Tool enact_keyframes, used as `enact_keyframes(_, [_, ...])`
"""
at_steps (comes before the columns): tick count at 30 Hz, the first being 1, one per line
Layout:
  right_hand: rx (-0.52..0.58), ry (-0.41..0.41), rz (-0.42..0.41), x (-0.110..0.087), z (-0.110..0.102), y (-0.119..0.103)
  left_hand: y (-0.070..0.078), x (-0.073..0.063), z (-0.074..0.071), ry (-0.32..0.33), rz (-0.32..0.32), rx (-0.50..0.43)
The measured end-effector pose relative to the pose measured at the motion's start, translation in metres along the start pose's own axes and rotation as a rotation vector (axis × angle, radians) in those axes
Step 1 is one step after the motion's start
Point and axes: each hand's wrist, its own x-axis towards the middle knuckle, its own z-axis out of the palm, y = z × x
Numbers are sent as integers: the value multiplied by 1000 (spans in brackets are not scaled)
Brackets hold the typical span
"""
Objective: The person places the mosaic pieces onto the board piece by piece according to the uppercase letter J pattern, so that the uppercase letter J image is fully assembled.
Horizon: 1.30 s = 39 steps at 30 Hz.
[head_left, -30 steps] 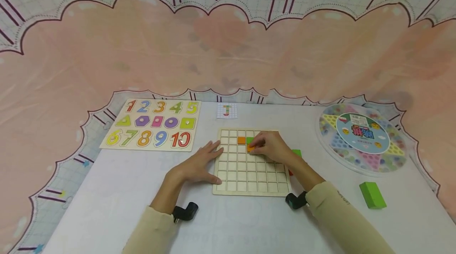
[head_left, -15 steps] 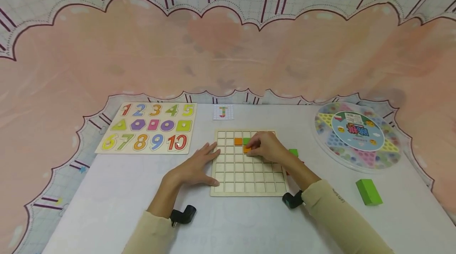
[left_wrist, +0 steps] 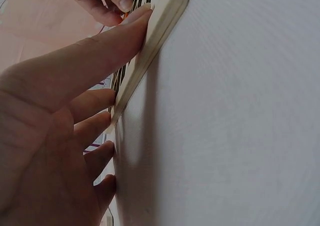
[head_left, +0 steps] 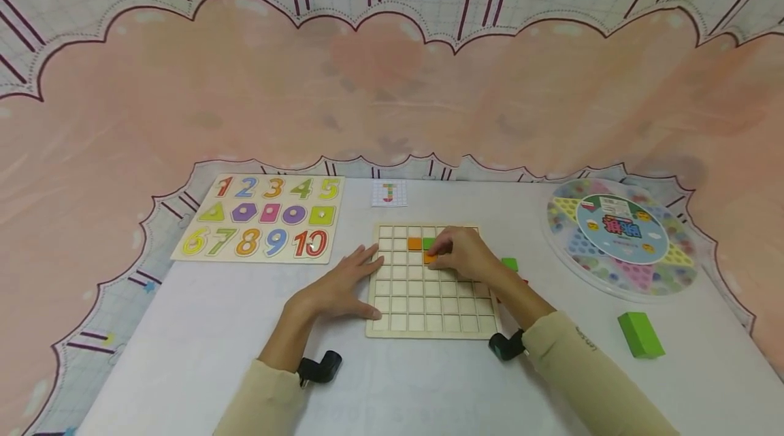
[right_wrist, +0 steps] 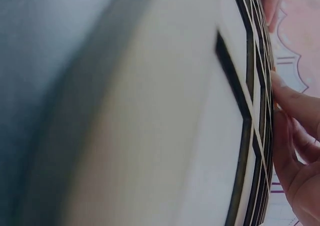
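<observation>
A wooden grid board (head_left: 415, 305) lies flat in the middle of the white table. My left hand (head_left: 339, 283) spreads along its left side, thumb at the near corner and fingertips at the upper edge; the left wrist view shows these straight fingers at the board's rim (left_wrist: 152, 50). Over the upper middle cells, my right hand (head_left: 467, 254) pinches an orange square tile (head_left: 429, 258) between thumb and fingers. Just above that tile sits a green tile (head_left: 428, 243), partly covered by the fingers, with another orange tile (head_left: 414, 243) to its left.
Behind the board lies a small card (head_left: 388, 193) with a coloured J. A number puzzle (head_left: 284, 222) is at the back left, a round game box (head_left: 621, 232) at the back right. One green block (head_left: 640, 335) stands at right; another green piece (head_left: 510, 264) lies beside the right forearm.
The head view sways slightly left and back. Both hands keep their places on the board, and the orange tile stays under the right fingertips.
</observation>
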Motion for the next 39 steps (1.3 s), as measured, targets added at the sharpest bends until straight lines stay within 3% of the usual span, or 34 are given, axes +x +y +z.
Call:
enact_keyframes(13, [22, -21, 8, 1, -5, 0, 3, 2, -3, 0, -6, 8])
enact_keyframes(20, [29, -79, 25, -1, -11, 2, 3, 2, -2, -3, -1, 6])
enact_keyframes(26, [125, -53, 53, -7, -30, 0, 3, 4, -2, -7, -3, 8])
enact_keyframes(33, [71, -8, 12, -20, -59, 8, 3, 3, -1, -10, -7, 4])
enact_keyframes(39, [59, -9, 71, -39, -77, 24, 3, 1, -1, -9, -19, 6])
